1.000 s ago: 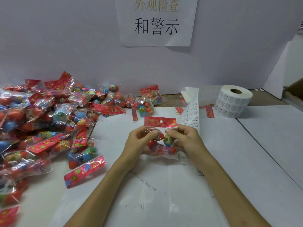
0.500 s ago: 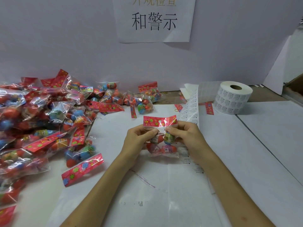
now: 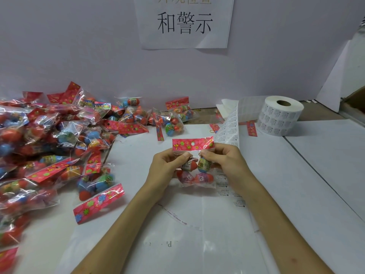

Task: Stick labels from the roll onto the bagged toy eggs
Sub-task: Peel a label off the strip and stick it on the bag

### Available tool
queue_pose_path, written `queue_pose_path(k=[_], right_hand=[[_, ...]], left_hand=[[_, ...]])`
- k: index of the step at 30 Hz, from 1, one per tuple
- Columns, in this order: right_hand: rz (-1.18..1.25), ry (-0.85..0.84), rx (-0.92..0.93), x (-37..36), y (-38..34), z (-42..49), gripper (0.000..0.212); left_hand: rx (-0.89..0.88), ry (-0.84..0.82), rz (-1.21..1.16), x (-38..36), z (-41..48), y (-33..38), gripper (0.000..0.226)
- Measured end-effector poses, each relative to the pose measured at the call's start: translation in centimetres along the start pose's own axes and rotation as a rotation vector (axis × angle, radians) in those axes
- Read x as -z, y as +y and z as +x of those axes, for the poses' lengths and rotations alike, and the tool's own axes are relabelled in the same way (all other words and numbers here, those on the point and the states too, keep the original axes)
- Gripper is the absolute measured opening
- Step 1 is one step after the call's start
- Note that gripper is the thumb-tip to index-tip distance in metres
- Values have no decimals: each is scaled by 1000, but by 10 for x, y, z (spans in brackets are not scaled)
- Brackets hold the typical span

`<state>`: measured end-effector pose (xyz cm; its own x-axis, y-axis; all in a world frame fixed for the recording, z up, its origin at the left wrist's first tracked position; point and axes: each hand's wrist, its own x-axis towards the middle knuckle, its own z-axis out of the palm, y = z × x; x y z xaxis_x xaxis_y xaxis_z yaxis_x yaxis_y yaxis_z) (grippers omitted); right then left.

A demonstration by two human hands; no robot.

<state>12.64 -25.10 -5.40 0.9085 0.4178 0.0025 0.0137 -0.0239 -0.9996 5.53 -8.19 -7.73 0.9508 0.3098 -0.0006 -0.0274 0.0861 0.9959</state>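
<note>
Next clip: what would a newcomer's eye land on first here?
Both hands, left hand and right hand, hold one bag of toy eggs up at centre, thumbs pinching the clear film just under its red header. A big pile of bags fills the left of the table, and a white label roll stands at far right, its strip trailing toward the hands. A sign with Chinese characters hangs on the wall above.
</note>
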Motion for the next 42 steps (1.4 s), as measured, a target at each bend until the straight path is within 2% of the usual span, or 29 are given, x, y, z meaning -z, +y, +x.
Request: queue_pose_path(k=[3,6,8,10,12,14,16,18,20,22,24,27,30,32,34,35,36,40,41,42], right_hand=[[-1,5,19,0,1,-1,8],[48,76,48,-1,1,1,5],[90,115,62,2,1,3,11],[132,105,58,3,1,4,23],[217,125,38,6,-2,6,28],[264,258,73,12,-4,9,18],[111,494,121,23,-3,11,16],[-86,637,106,33,0,12,24],[-220,620,-10,40,3,13,40],[-298,519,-139,41,5,14,49],[-303,424,-181,37,5,14,35],[-291,388,-110,31,5,12,12],[-176,374,-26,27,1,9,15],[-68,366,6,26,-3,7,18],[46,374,0,26,-8,5,23],[99,380,-10,27,-10,5,24],[152,384,-18,28,-12,4,23],[232,397,-9,30,-14,3,19],[228,409,-1,31,-13,3,19],[231,426,7,31,-13,4,18]], left_hand=[[-25,28,24,1,-1,0,12],[-8,-61,-49,2,-1,3,35],[45,-135,-102,4,0,2,51],[25,-143,-84,4,-1,0,52],[-21,-77,-85,4,0,-1,46],[-55,58,-64,5,2,-1,43],[-110,205,94,8,5,-1,48],[-172,309,271,11,5,-2,54],[-213,370,388,12,3,-3,57],[-218,403,494,11,1,-3,59],[-213,422,561,11,1,-3,65],[-166,396,541,13,4,-3,81],[-220,425,652,12,1,-3,92],[-368,426,657,9,-2,0,81],[-434,295,486,4,-5,7,52],[-398,189,389,2,-7,8,39],[-330,78,304,-1,-9,9,35],[160,-326,74,-11,-14,11,67],[260,-447,13,-12,-15,11,69],[309,-568,-32,-11,-16,10,62]])
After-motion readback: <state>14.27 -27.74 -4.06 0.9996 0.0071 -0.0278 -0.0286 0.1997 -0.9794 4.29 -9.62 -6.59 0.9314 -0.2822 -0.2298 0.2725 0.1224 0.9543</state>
